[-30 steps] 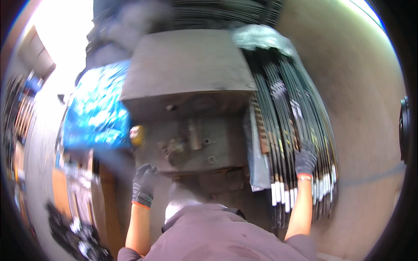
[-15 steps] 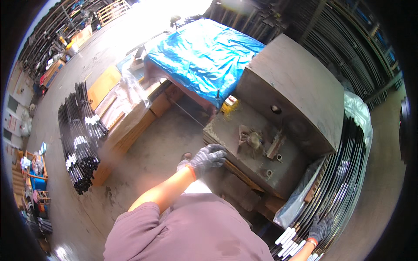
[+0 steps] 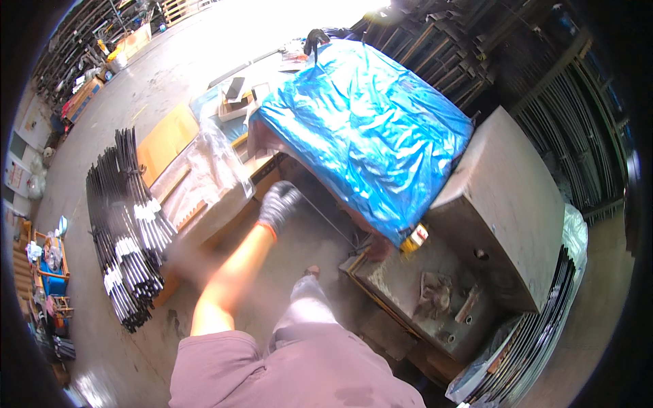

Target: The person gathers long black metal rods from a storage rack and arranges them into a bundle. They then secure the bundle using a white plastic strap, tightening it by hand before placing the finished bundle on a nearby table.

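My left hand [image 3: 279, 207], in a dark grey knit glove with an orange cuff, is held out ahead of me over the floor. Its fingers look loosely curled, and nothing shows in them. Nearest to it is a low stack of boards under clear plastic [image 3: 221, 183]. A large blue tarp [image 3: 367, 129] covers something bulky beyond it. My right hand is out of the picture. To the right, a grey-brown metal box [image 3: 510, 204] stands on a dusty ledge [image 3: 391, 275] with a crumpled rag [image 3: 434, 294] on it. A small yellow item [image 3: 414, 238] sits at the tarp's corner.
Banded bundles of black rods with white ends [image 3: 129, 231] rest at the left. More long rods [image 3: 534, 350] lie at the lower right, beside the metal box. Racks of long stock [image 3: 578, 129] fill the far right. A wooden shelf unit [image 3: 54, 272] stands far left.
My left hand has swung forward from near the ledge toward the plastic-covered boards. My right hand, earlier on the rods at the right, has left the view. The view has shifted.
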A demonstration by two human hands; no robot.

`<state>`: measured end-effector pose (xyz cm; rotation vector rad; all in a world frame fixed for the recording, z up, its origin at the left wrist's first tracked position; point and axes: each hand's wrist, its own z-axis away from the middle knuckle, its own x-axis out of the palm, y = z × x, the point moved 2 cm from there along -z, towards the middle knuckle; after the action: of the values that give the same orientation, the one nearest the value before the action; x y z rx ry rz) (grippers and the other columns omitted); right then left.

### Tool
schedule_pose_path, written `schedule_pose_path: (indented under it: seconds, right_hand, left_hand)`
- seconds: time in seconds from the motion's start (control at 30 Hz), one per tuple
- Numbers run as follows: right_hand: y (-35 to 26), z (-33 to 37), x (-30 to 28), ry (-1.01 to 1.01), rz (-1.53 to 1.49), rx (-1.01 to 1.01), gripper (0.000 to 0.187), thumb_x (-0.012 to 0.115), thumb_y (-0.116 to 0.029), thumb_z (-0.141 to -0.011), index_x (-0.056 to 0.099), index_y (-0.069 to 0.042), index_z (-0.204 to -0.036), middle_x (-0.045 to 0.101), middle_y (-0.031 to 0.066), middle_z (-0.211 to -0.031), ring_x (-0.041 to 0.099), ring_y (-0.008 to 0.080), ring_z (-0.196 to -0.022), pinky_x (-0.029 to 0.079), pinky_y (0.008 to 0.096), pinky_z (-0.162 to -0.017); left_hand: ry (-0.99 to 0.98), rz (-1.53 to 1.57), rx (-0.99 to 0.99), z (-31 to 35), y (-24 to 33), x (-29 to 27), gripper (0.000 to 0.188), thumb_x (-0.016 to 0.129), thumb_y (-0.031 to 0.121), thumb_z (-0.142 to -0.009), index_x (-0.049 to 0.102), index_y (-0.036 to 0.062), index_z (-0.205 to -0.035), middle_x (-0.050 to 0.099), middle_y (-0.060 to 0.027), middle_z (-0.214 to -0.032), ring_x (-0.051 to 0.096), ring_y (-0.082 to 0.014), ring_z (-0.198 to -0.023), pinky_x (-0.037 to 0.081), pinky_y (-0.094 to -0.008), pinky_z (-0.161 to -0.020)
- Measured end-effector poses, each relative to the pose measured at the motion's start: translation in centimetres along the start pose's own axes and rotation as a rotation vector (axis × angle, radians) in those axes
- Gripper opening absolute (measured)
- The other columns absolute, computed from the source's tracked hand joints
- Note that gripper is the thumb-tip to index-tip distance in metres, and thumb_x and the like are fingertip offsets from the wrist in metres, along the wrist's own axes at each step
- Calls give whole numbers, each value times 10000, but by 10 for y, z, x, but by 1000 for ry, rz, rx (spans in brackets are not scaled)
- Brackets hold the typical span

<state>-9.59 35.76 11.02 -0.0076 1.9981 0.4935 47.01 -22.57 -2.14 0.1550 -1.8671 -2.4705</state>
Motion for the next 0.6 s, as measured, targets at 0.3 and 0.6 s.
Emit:
schedule_pose_path:
  seconds: [0.3,0.6]
  right_hand:
    - [-89,51,-70,-58,-451,72,447,547,-244,-870,440,-38,-1251,475,126,-1204,458,239,-1088,367,338,-957]
    - [-170,73,-83,-343,-851,-10,320,596,-104,-859,524,-17,-1159,565,87,-1078,531,187,-968,420,292,-889]
  left_hand:
    - [489,-1007,329,-284,53,-114,574,630,280,-825,432,59,-1316,504,-242,-1264,479,-367,-1190,394,-413,-996]
    - [356,-1013,91,-299,85,-102,595,322,551,-918,540,110,-1252,574,-227,-1162,534,-392,-1096,416,-449,-946]
